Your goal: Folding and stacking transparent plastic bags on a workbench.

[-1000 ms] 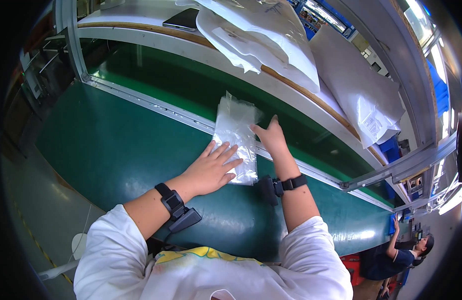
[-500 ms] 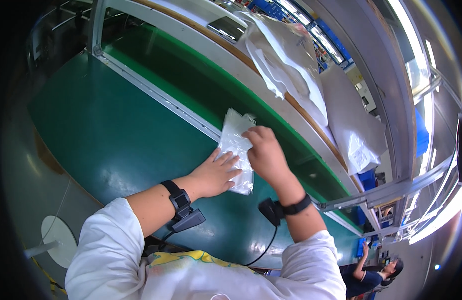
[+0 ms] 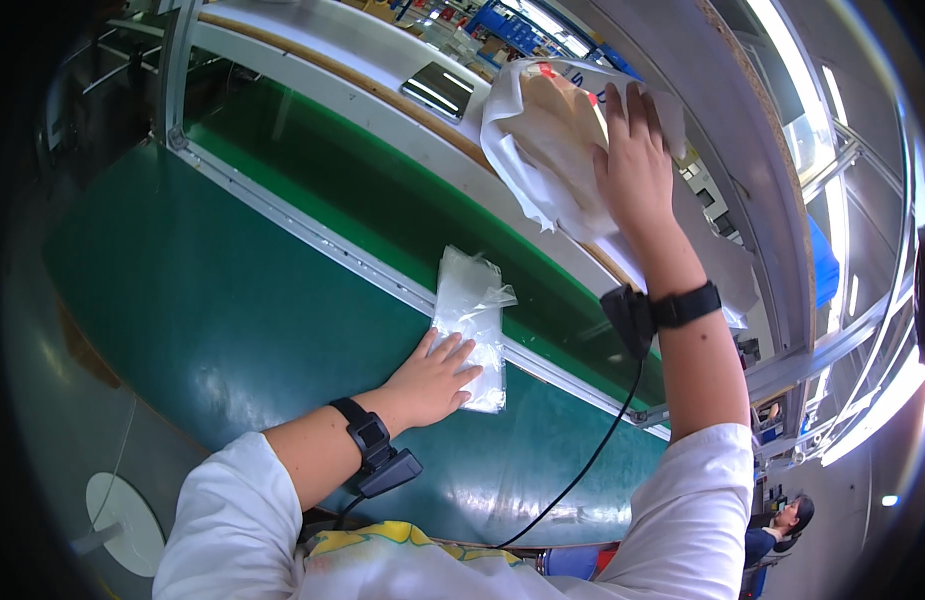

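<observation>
Flat on a stack of clear plastic bags (image 3: 470, 300) lies my left hand (image 3: 432, 380), fingers spread, pressing its lower part. The stack straddles the metal rail between the green worktable and the green strip behind it, and a corner of the top bag sticks up at its right. My right hand (image 3: 637, 165) reaches up to the shelf, fingers stretched out over the right side of a large white plastic bag (image 3: 557, 135). That bag gapes, with pale brownish contents showing inside. Whether the right fingertips touch it is hard to tell.
A dark flat device (image 3: 437, 92) lies on the white shelf (image 3: 312, 50), left of the white bag. The metal rail (image 3: 312, 230) crosses the green worktable (image 3: 202, 290). A cable hangs from my right wrist. A round white stool (image 3: 125, 525) stands lower left; another person (image 3: 777, 530) is lower right.
My right hand has left the plastic bags and moved up and right to the white bag on the shelf, which now gapes wider. My left hand stays on the stack.
</observation>
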`<state>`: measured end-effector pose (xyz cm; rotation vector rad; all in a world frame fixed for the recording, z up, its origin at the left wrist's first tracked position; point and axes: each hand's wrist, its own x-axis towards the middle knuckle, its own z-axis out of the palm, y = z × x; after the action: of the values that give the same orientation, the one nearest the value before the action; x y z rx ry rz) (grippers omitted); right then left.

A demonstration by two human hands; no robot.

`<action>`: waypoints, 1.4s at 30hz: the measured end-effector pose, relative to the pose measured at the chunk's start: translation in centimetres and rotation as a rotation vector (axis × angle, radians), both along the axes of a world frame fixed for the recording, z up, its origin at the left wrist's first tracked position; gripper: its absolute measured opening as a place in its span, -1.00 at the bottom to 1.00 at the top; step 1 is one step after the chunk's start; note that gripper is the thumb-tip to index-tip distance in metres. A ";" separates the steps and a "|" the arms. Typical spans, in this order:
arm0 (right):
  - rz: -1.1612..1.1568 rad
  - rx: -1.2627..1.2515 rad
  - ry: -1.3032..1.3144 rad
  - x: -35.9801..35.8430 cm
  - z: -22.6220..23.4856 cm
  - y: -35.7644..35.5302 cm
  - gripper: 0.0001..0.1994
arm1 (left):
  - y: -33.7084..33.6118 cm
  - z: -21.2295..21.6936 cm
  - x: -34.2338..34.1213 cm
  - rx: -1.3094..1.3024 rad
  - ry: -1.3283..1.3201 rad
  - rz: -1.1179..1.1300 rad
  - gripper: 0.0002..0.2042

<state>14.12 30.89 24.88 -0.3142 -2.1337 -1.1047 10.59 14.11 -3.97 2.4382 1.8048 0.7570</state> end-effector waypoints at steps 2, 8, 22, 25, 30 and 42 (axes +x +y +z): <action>-0.256 0.092 -0.145 -0.9 1.3 -0.4 -0.53 | -0.1 -0.2 -0.2 0.004 0.004 0.002 -0.54; -0.436 -0.588 -0.459 -3.6 0.4 -1.4 -0.69 | -0.3 -0.1 -0.4 -0.014 0.013 0.004 -0.54; -0.330 -0.675 -0.217 -3.3 -1.8 4.6 -0.36 | -0.1 -0.1 -0.5 -0.011 -0.026 -0.007 -0.54; -0.381 -0.630 -0.138 -3.0 -1.2 1.8 -0.42 | 0.0 -0.3 -0.3 -0.017 -0.041 -0.023 -0.54; -0.243 -0.734 -0.030 0.9 -1.4 -4.9 -0.52 | -0.2 -0.2 -0.6 -0.045 -0.001 -0.012 -0.53; 0.205 -0.827 -0.109 13.7 -1.2 -18.4 -0.61 | -0.6 0.3 -1.0 -0.072 0.008 -0.020 -0.54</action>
<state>27.85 12.46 23.73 -0.3960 -2.5640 -0.0788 9.57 13.51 -3.67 2.4138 1.7742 0.6698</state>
